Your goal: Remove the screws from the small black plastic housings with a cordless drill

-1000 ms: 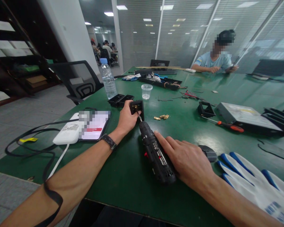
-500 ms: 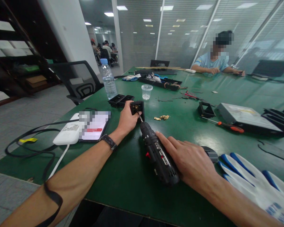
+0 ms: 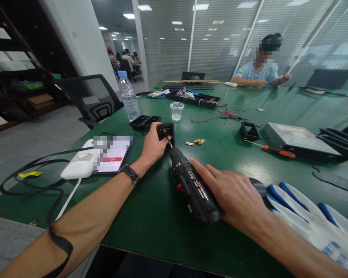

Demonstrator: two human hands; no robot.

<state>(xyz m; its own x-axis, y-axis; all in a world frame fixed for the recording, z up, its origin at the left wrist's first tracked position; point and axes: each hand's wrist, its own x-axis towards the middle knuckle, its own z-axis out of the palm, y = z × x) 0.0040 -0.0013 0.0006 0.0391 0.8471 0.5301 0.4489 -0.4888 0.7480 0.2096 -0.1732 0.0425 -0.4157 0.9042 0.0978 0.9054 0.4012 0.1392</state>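
2 hands are meeting along 1 line: left hand is clamping the black socket box upright, while right hand, fingers wrapped round the cordless driver, is aiming its bit forward-left into it.

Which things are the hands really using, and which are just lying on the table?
In use: left hand holding the black socket box; right hand gripping the electric screwdriver.

Lying about: water bottle, plastic cup, orange screwdriver, work gloves, phone.
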